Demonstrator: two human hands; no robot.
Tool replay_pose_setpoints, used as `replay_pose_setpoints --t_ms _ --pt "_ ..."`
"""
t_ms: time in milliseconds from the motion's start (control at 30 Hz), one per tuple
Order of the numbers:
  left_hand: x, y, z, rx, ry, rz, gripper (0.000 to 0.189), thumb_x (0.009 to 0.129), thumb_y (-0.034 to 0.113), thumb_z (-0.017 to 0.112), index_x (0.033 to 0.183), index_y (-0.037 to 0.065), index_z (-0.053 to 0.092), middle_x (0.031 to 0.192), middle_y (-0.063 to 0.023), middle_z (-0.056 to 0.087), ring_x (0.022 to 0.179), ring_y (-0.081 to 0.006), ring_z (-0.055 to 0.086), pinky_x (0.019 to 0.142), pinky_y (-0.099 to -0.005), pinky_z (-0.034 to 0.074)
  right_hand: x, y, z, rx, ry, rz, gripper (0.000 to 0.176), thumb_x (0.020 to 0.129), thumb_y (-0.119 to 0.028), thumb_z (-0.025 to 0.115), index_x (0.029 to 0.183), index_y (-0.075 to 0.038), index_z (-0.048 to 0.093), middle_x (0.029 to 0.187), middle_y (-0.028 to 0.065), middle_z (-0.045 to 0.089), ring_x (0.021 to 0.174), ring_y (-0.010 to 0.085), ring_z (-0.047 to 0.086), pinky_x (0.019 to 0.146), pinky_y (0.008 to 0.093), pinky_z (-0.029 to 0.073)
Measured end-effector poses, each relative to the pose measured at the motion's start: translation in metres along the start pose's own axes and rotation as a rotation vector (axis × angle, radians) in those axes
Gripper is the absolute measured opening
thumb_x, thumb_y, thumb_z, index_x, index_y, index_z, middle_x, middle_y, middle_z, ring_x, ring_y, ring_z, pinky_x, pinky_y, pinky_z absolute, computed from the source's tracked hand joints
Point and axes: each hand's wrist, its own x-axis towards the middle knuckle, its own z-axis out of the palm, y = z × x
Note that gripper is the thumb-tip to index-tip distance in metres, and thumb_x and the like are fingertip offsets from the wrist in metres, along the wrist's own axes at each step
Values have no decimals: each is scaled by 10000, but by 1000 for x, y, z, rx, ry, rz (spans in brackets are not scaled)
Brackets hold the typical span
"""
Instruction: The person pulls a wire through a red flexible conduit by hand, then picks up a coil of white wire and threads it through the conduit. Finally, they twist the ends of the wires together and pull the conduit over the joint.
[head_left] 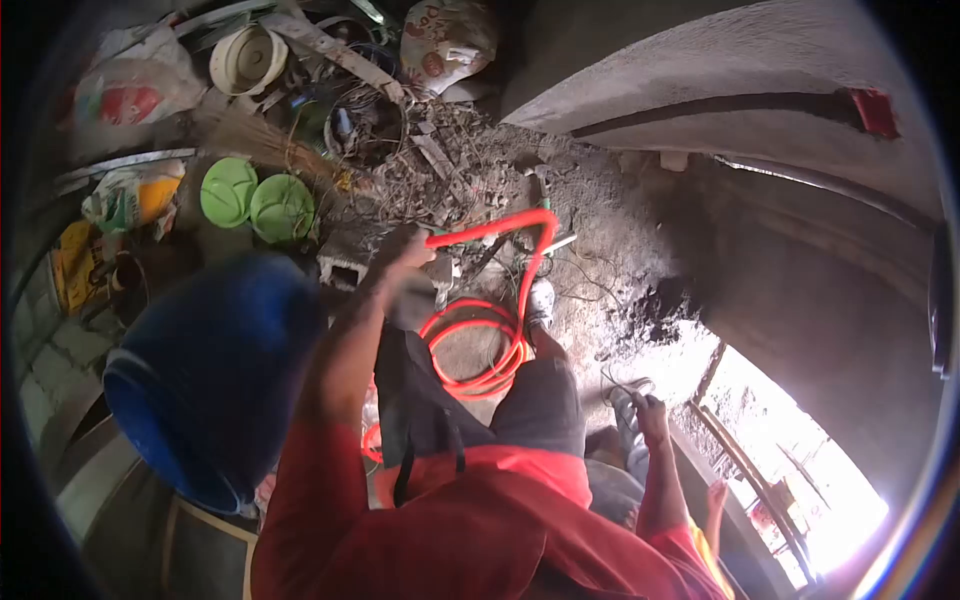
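Observation:
My left hand [408, 248] is closed around one end of an orange corrugated hose [490, 230]. From that hand the hose runs to the right, bends sharply, and drops to a loose coil [478, 345] on the ground between my legs. Low on the right, my right hand [652, 418] is closed on a thin, dark tool with two prongs, which looks like pliers [622, 384]. It is held apart from the hose, near a grey shoe. Fine detail of the tool is too small to make out.
A blue barrel [215, 370] lies tilted at the left, near two green lids [256, 200]. A hollow concrete block [350, 265], a hammer [538, 180] and rubble cover the ground ahead. Another person's hand [717, 493] shows at lower right, beside a bright opening. A plastered wall [740, 50] curves overhead.

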Motion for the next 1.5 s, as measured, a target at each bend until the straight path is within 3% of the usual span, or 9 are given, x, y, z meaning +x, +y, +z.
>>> replay_pose_setpoints --t_ms 67,300,633,700,1067,1100,1200,1300,1500 --pt "77 -16 61 -13 249 228 313 749 339 744 970 124 690 827 -163 685 782 -303 689 675 -412 498 -4 44 2 -166 33 -156 401 902 -329 554 843 58 638 668 112 564 635 178 536 596 365 437" --pt "263 3 155 -855 481 -19 356 803 348 739 985 42 727 720 -118 682 668 -228 663 607 -413 506 -73 74 -10 153 87 527 343 928 -305 624 735 -23 593 635 0 520 583 93 456 531 299 376" --pt "331 11 172 -792 138 46 431 823 369 745 1093 43 667 966 -44 645 801 -153 620 652 -304 500 -122 79 66 237 -41 611 313 946 -270 614 711 -64 581 633 -53 496 623 53 420 549 253 361" --pt "314 23 184 -1572 115 73 350 885 350 700 1036 45 615 892 -41 606 772 -163 622 636 -302 502 -110 80 72 312 -25 560 300 951 -253 613 713 -74 582 608 -57 471 597 45 407 529 247 341" --pt "-89 80 -22 -1351 502 -25 187 898 230 690 933 71 600 663 25 503 508 -68 441 469 -239 332 -52 18 19 352 107 253 327 917 -257 618 720 2 588 598 29 453 587 106 439 534 296 357" --pt "-131 87 -63 -1196 575 -127 202 896 257 682 959 66 660 655 43 489 510 -65 426 475 -240 329 -48 22 17 19 273 -211 348 922 -259 593 753 44 583 607 114 463 601 149 457 573 340 390" --pt "-272 98 -160 -51 871 -4 317 990 170 526 1271 73 637 810 27 596 638 -36 485 515 -172 338 -38 -61 -40 281 232 -185 329 921 -253 610 802 53 615 641 184 533 607 172 456 595 375 409" --pt "-411 147 -229 -1176 967 281 325 977 194 567 1192 -48 592 766 53 470 512 -27 360 451 -187 299 -14 -103 -79 307 174 -429 343 912 -264 640 784 54 620 658 182 579 579 198 501 576 377 418" --pt "-657 257 -222 -1216 1228 573 385 1007 175 521 1264 -111 490 732 28 438 505 -37 327 432 -218 281 0 -185 -113 364 10 -880 350 903 -306 654 803 29 655 731 222 624 636 335 610 617 408 466"
